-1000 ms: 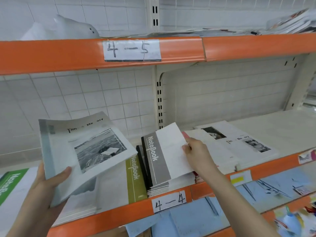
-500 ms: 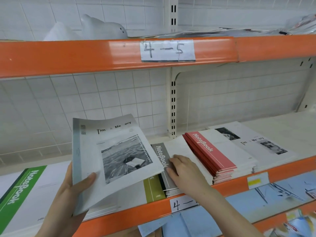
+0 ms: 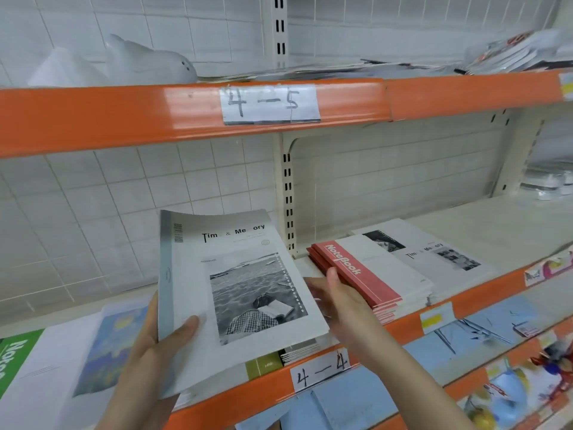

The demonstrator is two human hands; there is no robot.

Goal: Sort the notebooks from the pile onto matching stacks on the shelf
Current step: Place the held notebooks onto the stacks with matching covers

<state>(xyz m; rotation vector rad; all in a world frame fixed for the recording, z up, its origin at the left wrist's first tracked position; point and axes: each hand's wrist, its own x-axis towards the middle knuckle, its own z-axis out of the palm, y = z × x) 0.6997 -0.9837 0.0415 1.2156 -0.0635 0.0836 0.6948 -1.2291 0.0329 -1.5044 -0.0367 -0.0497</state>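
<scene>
My left hand (image 3: pixel 148 352) grips a grey "Time & Memory" notebook (image 3: pixel 235 293) by its lower left corner and holds it tilted above the shelf. My right hand (image 3: pixel 338 299) reaches under that notebook's right edge, fingers relaxed, its thumb beside the red Notebook stack (image 3: pixel 366 274). A matching "Time & Memory" stack (image 3: pixel 440 252) lies to the right of the red one. A grey notebook stack (image 3: pixel 300 352) and an olive one (image 3: pixel 263 366) peek out beneath the held notebook.
The orange shelf edge (image 3: pixel 242 398) carries a "4-4" label; the upper shelf (image 3: pixel 124 113) is labelled "4-5". A green Notebook (image 3: pixel 15 355) and a blue-covered one (image 3: pixel 108 342) lie at the left. Bare shelf surface (image 3: pixel 496 218) stretches at the right.
My right hand let go of the grey notebook stack and moved right toward the red stack. My left hand carried the "Time & Memory" notebook further right, over the grey and olive stacks.
</scene>
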